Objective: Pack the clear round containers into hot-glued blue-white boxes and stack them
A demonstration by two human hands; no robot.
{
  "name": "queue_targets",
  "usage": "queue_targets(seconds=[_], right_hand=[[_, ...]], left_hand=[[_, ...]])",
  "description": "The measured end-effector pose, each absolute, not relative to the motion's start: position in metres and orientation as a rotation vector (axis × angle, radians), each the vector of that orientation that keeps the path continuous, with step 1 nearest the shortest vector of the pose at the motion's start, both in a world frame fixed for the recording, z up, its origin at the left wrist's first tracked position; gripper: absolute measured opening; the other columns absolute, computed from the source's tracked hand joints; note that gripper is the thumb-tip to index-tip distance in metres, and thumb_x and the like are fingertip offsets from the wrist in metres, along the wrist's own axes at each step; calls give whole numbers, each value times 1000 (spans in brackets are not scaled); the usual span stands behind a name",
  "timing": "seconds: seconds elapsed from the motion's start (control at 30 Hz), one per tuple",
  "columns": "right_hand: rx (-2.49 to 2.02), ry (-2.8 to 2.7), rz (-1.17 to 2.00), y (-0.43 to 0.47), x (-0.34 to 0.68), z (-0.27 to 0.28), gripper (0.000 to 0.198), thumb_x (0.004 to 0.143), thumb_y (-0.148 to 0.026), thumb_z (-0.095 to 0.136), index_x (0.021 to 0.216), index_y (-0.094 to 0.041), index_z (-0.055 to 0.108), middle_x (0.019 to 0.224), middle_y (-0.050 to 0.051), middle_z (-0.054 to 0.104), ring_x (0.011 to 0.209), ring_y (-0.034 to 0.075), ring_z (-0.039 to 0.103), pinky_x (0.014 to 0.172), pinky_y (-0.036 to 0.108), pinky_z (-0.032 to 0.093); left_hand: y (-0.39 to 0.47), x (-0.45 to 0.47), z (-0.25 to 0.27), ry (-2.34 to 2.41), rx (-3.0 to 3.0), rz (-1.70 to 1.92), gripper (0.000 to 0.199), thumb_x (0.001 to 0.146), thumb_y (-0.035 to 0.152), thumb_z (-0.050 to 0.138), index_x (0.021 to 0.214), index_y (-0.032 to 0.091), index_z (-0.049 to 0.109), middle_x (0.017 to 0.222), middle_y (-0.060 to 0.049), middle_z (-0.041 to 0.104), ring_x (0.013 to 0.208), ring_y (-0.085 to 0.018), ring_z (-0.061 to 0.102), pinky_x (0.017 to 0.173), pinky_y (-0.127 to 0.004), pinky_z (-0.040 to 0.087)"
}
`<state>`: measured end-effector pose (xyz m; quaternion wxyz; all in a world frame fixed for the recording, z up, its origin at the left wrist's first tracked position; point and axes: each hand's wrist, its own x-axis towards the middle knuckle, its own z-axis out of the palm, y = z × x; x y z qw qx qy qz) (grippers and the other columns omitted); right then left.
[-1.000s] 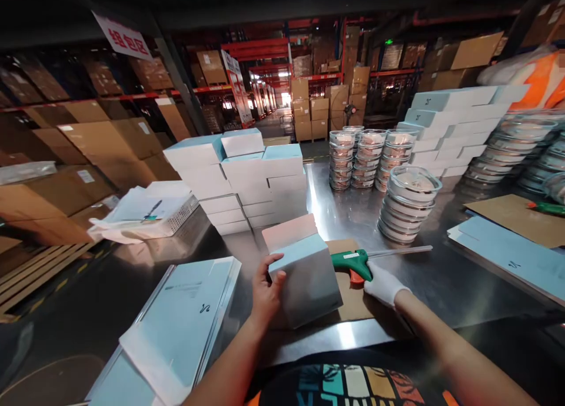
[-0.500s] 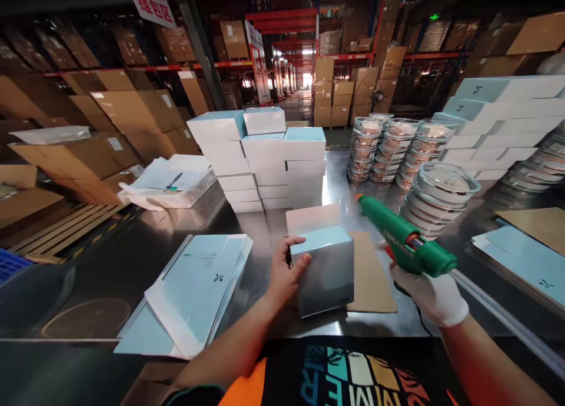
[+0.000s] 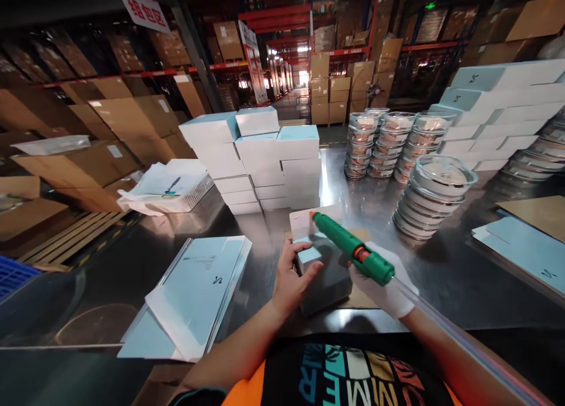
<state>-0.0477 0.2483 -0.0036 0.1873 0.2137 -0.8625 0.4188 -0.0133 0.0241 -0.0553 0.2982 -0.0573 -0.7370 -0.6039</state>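
Where glue gun (image 3: 353,252) meets open box (image 3: 320,270), stacked lidded dishes (image 3: 430,197) nearby.

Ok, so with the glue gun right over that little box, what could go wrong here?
The green glue gun in the gloved right hand points its nozzle at the open flap of the small box, close to the bare left hand; glue might touch those fingers. The box sits at the steel table front edge, so a push could slide it off.
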Motion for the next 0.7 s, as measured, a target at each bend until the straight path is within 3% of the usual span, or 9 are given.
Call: queue_targets(seconds=[0.13, 0.3, 0.33, 0.4, 0.5, 0.6, 0.7], right_hand=[[186, -2380, 1492, 272, -62, -20, 21, 73, -43, 74, 76, -25, 63, 71, 5, 68, 64, 24, 62, 56, 38, 54], [-166, -2413, 2246, 289, -77, -47, 51, 86, -67, 61, 94, -18, 70, 78, 12, 74, 53, 21, 62, 47, 35, 51], [-226, -2509, 2197, 295, -82, -53, 55, 89, -70, 54, 90, -17, 71, 77, 14, 74, 55, 23, 64, 50, 36, 52], [-276, -2725, 1796, 311, -92, -63, 56, 93, -66, 48, 75, -19, 70, 70, 16, 72, 61, 28, 67, 56, 38, 53], [-280, -2781, 1353, 330, -102, -68, 39, 87, -54, 62, 66, -22, 68, 72, 14, 72, 81, 34, 72, 71, 39, 53], [-53, -2656, 1405, 317, -104, -57, 34, 88, -55, 64, 90, -23, 76, 96, 12, 78, 105, 34, 71, 87, 40, 54], [463, -2400, 1788, 270, -106, -37, 56, 91, -61, 65, 131, -22, 68, 121, 11, 76, 120, 31, 67, 101, 42, 55]], left_hand=[[19, -12, -50, -1924, -76, -1637, 50, 82, 63, 81, 108, 20, 74, 101, -6, 65, 96, -23, 65, 88, -32, 50], [11, -17, -47, -1896, 29, -1797, 58, 80, 68, 80, 110, 19, 72, 102, -8, 72, 89, -23, 66, 77, -30, 52], [8, -18, -48, -1892, 44, -1829, 59, 81, 68, 79, 113, 19, 71, 104, -8, 73, 88, -23, 66, 77, -31, 52], [3, -20, -50, -1880, 63, -1859, 62, 81, 69, 78, 116, 18, 71, 104, -8, 74, 88, -23, 66, 77, -31, 52], [-3, -22, -51, -1876, 56, -1850, 64, 81, 69, 77, 118, 17, 72, 101, -8, 75, 87, -22, 66, 79, -31, 52], [-4, -24, -51, -1889, -6, -1841, 65, 81, 70, 77, 119, 17, 73, 101, -8, 75, 87, -23, 67, 80, -32, 52], [-1, -28, -53, -1899, -116, -1807, 63, 80, 71, 79, 114, 18, 76, 103, -10, 75, 93, -26, 69, 85, -34, 53]])
